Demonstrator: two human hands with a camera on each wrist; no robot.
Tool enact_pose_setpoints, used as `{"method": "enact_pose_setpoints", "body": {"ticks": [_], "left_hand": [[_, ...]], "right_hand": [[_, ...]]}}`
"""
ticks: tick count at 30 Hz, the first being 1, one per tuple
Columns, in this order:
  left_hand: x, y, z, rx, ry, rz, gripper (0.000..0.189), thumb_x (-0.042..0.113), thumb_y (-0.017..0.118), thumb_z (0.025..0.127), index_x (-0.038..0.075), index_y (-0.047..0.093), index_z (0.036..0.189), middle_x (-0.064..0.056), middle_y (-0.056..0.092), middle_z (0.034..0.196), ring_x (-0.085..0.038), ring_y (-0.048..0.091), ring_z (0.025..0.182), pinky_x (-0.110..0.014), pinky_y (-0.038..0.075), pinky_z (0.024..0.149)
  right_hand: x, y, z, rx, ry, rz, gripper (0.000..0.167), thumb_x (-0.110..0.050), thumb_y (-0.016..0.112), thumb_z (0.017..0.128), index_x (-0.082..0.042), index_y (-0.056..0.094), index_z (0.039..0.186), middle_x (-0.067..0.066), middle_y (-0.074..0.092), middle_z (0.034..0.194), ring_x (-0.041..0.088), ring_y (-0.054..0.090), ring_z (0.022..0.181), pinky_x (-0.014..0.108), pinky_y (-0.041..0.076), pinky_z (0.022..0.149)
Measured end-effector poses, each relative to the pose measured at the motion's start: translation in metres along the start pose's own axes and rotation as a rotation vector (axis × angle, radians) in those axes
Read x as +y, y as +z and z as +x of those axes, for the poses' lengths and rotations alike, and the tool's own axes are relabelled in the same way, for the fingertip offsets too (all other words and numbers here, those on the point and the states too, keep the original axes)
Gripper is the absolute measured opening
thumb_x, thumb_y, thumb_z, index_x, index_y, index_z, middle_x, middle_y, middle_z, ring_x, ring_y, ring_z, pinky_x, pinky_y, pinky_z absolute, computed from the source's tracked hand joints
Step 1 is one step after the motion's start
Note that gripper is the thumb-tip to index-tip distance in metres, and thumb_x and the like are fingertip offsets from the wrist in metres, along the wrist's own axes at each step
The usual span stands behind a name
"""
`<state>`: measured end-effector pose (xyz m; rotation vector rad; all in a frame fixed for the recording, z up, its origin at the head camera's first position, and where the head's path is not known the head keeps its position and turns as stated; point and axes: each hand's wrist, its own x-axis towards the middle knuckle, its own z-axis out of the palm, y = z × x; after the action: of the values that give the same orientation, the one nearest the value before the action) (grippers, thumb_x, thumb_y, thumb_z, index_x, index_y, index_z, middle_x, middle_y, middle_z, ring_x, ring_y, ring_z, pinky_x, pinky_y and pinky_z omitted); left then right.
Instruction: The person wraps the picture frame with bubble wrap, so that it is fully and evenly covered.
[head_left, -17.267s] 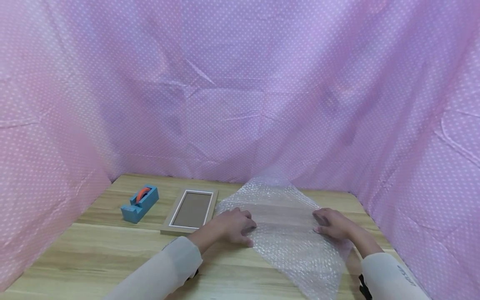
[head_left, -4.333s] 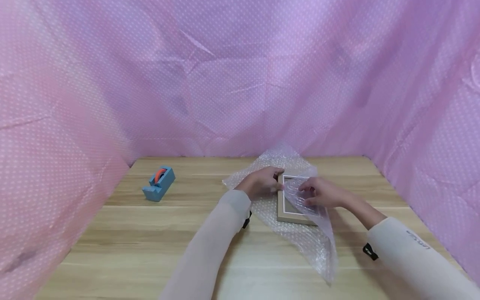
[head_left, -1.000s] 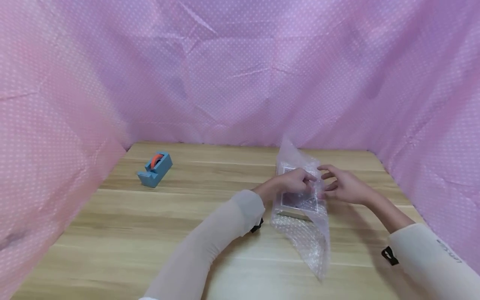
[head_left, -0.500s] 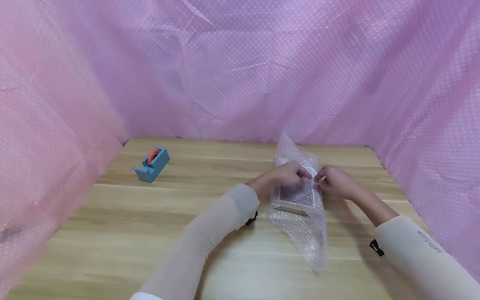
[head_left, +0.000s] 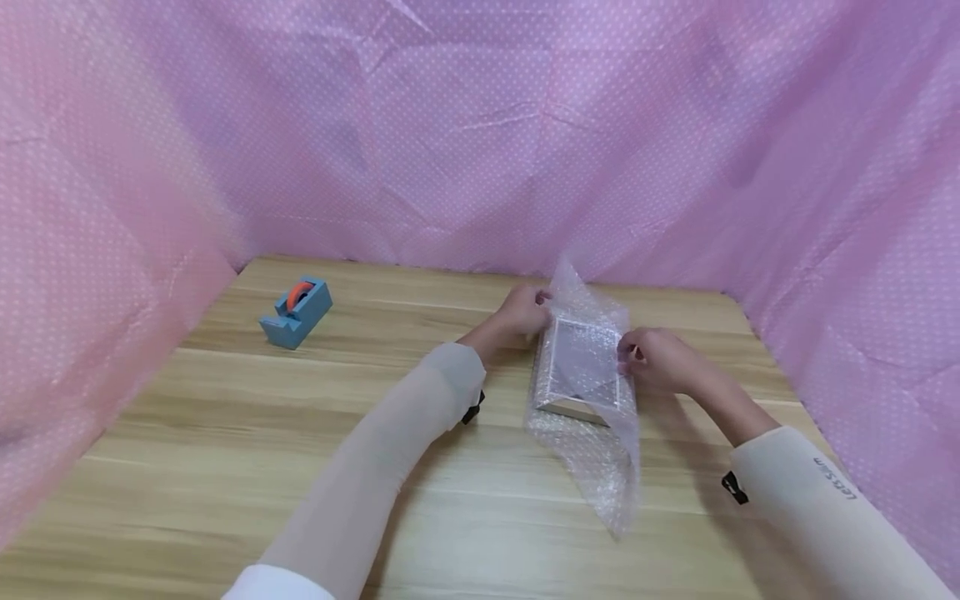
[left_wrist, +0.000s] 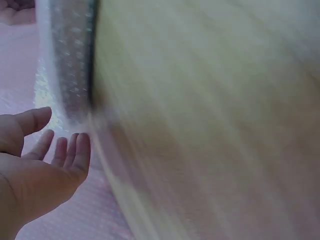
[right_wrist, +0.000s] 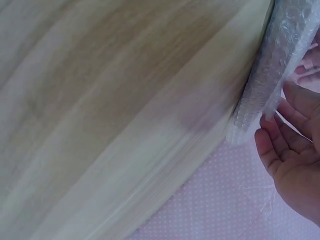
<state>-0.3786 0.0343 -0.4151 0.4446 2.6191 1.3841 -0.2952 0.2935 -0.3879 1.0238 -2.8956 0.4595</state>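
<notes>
A picture frame lies on the table inside bubble wrap, which is folded over its face. The white inner border shows through, and the near edge of the frame is uncovered. My left hand is at the far left corner of the wrapped frame. In the left wrist view its fingers are loosely bent and spread beside the wrap, gripping nothing. On the right edge, my right hand pinches the wrap between thumb and fingers; the right wrist view shows its thumb against the wrap.
A blue tape dispenser with an orange roll stands at the back left of the wooden table. Pink dotted cloth hangs behind the table and along both sides. Pointed flaps of wrap stick out at the frame's far and near ends.
The frame went from the left onto the wrap, whose sides were folded over it. In the last half second my left hand moved from the middle to the far left corner; the right stayed at the right edge.
</notes>
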Motion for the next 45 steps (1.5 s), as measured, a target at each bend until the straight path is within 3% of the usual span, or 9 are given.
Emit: {"method": "enact_pose_setpoints", "body": {"ticks": [7,11,16,19,22,30,36,40,45], "left_hand": [[-0.005,-0.002,0.005,-0.022,-0.054,-0.168,0.061,-0.001,0.072,0.087,0.0,0.052,0.144,-0.017,0.062,0.128,-0.028,0.061,0.117,-0.029,0.053,0.094],[-0.003,0.007,0.01,-0.035,-0.068,-0.262,0.064,-0.003,0.073,0.087,-0.002,0.049,0.146,-0.019,0.063,0.128,-0.029,0.063,0.114,-0.03,0.056,0.091],[-0.006,0.019,0.011,-0.052,-0.146,-0.366,0.064,-0.005,0.075,0.087,-0.004,0.049,0.146,-0.019,0.063,0.125,-0.026,0.067,0.102,-0.03,0.059,0.08],[-0.01,0.022,0.011,-0.053,-0.157,-0.39,0.06,-0.005,0.075,0.088,-0.007,0.051,0.143,-0.021,0.065,0.123,-0.027,0.068,0.099,-0.031,0.06,0.078],[-0.014,0.023,0.011,-0.059,-0.153,-0.383,0.052,-0.002,0.074,0.09,-0.01,0.056,0.138,-0.022,0.067,0.119,-0.025,0.069,0.094,-0.032,0.061,0.078],[-0.015,0.024,0.012,-0.055,-0.197,-0.363,0.033,0.0,0.074,0.091,-0.01,0.066,0.121,-0.016,0.069,0.101,-0.021,0.067,0.08,-0.029,0.059,0.071],[-0.011,0.025,0.015,0.006,-0.128,-0.259,0.016,-0.001,0.076,0.087,-0.005,0.067,0.1,-0.009,0.058,0.086,-0.016,0.055,0.062,-0.027,0.05,0.055],[-0.008,0.021,0.015,0.036,-0.064,-0.143,0.023,0.0,0.079,0.086,-0.003,0.066,0.105,-0.009,0.059,0.085,-0.015,0.051,0.051,-0.027,0.047,0.047],[-0.004,0.011,0.015,0.036,0.14,0.052,0.023,-0.005,0.076,0.084,-0.001,0.068,0.105,-0.008,0.065,0.087,-0.013,0.055,0.063,-0.022,0.05,0.055]], "right_hand": [[-0.004,-0.005,0.003,0.007,-0.052,-0.023,0.016,0.006,0.073,0.081,0.002,0.075,0.096,0.009,0.071,0.085,0.025,0.068,0.077,0.044,0.057,0.072],[-0.004,-0.011,-0.002,0.002,-0.085,-0.048,0.023,0.011,0.071,0.077,-0.001,0.078,0.096,0.008,0.072,0.084,0.023,0.066,0.075,0.042,0.057,0.07],[-0.005,-0.012,-0.011,-0.042,-0.132,-0.069,0.02,0.009,0.074,0.078,-0.003,0.079,0.094,0.009,0.075,0.087,0.026,0.069,0.079,0.042,0.058,0.072],[-0.007,-0.01,-0.014,-0.082,-0.113,-0.059,0.013,-0.005,0.08,0.083,-0.003,0.079,0.096,0.008,0.075,0.089,0.026,0.069,0.081,0.043,0.058,0.074],[-0.009,-0.007,-0.014,-0.1,-0.084,-0.054,0.021,-0.02,0.084,0.084,-0.004,0.079,0.097,0.008,0.075,0.09,0.026,0.069,0.084,0.045,0.058,0.077],[-0.011,0.0,-0.012,-0.095,-0.076,-0.038,0.02,-0.023,0.085,0.082,-0.006,0.079,0.091,0.001,0.074,0.085,0.015,0.063,0.074,0.039,0.056,0.07],[-0.012,0.001,-0.011,-0.081,-0.076,-0.033,0.014,-0.024,0.085,0.082,-0.015,0.075,0.081,-0.011,0.065,0.071,0.006,0.055,0.066,0.034,0.052,0.064],[-0.015,0.003,-0.009,-0.082,-0.058,-0.053,0.015,-0.023,0.085,0.083,-0.017,0.073,0.078,-0.012,0.06,0.068,0.005,0.05,0.063,0.033,0.05,0.061],[-0.021,0.002,-0.006,-0.066,-0.043,-0.084,0.016,-0.021,0.085,0.082,-0.018,0.071,0.076,-0.011,0.061,0.069,0.008,0.052,0.065,0.037,0.051,0.063]]}}
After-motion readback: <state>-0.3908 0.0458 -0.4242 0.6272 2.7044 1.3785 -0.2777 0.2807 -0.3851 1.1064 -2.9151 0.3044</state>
